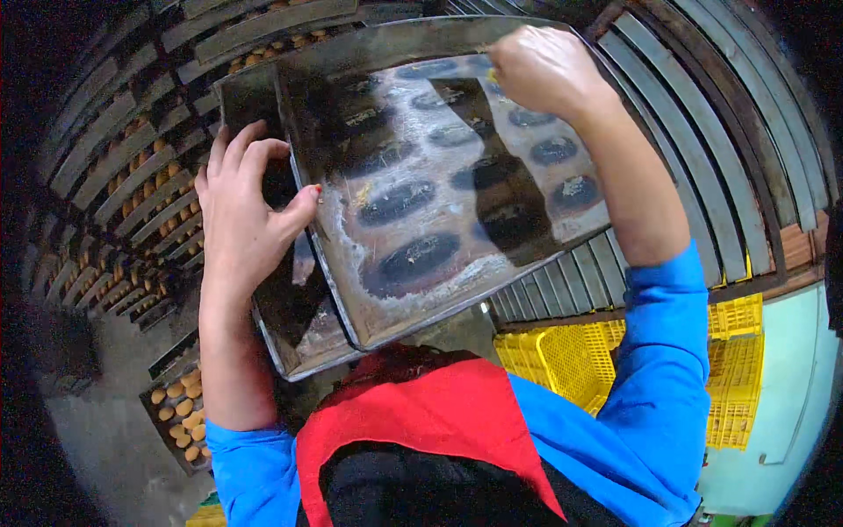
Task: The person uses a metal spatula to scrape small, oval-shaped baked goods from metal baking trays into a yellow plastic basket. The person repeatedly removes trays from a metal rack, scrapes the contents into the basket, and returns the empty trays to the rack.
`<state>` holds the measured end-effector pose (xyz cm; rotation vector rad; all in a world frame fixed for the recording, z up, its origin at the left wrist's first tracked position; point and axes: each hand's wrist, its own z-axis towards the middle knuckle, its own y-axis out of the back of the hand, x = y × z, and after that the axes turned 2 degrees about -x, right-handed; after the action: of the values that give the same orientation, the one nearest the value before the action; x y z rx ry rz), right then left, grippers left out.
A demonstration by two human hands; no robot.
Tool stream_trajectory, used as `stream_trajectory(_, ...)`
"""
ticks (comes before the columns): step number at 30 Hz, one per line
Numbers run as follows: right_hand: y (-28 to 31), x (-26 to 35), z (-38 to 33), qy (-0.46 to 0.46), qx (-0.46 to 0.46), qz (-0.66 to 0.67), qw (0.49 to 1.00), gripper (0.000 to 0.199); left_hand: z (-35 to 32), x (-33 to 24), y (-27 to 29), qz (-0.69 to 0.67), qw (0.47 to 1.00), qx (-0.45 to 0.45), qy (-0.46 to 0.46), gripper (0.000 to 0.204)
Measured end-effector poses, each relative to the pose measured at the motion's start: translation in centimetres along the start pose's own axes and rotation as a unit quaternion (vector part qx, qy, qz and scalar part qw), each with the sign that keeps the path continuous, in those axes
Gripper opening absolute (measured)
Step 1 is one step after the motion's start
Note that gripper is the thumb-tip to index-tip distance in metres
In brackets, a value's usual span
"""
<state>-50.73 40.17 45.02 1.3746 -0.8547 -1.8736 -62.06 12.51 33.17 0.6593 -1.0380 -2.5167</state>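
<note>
Two worn metal baking trays lie one on the other, out of line. Dark oval marks and pale crumbs cover the floor of the upper baking tray point(448, 208); a strip of the lower baking tray point(320, 338) shows at its left. My left hand point(246, 202) grips the upper tray's left rim with thumb and bent fingers, a small red spot at the thumb tip. Over the far right of that tray, my right hand point(549, 70) is closed in a fist. A bit of yellow shows below its fingers, but what it holds is hidden.
Racks of trays with round golden baked pieces point(149, 176) stand at left; a low tray of them point(183, 408) sits lower left. On the right, metal trays point(694, 132) are stacked closely. Yellow plastic crates point(571, 360) stand below those, by a pale green wall point(790, 378).
</note>
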Motion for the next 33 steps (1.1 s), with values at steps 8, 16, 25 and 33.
stream_trajectory(8,2.8,1.9,2.2,0.011,0.088,-0.008,0.996,0.019,0.2,0.1,0.0,-0.003,1.000,-0.007,-0.003,0.045)
stream_trajectory(16,-1.1,-8.5,-3.5,-0.175,0.131,-0.105,0.970,0.017,0.1,-0.3,-0.2,-0.010,1.000,-0.019,-0.007,0.046)
stream_trajectory(25,-5.7,-12.4,-0.6,-0.169,0.072,-0.083,0.979,0.020,0.3,-0.2,0.2,-0.002,1.000,0.009,0.008,0.048)
stream_trajectory(33,-1.9,-10.3,-5.0,-0.129,0.127,-0.074,0.981,0.017,0.0,0.2,0.5,0.010,0.999,0.026,0.026,0.051)
